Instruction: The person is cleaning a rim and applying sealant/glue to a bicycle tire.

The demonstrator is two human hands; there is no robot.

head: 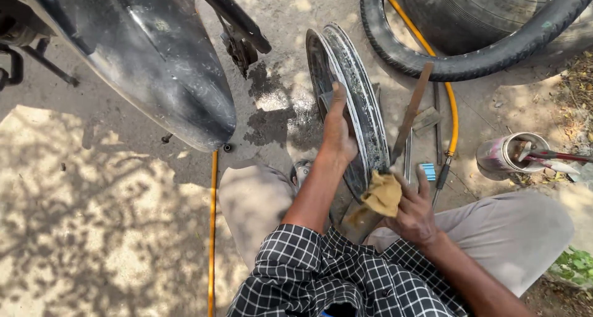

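A bare metal wheel rim (364, 107) stands upright on the ground between my knees. My left hand (338, 129) lies flat against the rim's left side, fingers pointing up, steadying it. My right hand (412, 207) holds a crumpled tan cloth (383, 193) against the rim's lower right edge. A long flat metal tyre lever (411, 110) leans on the ground just right of the rim, close to my right hand.
A black motorcycle mudguard (154, 58) hangs at upper left. Black tyres (482, 51) lie at upper right with an orange hose (454, 116) running past them. A tin can with tools (513, 151) stands at right. Another orange hose (212, 230) runs along the ground.
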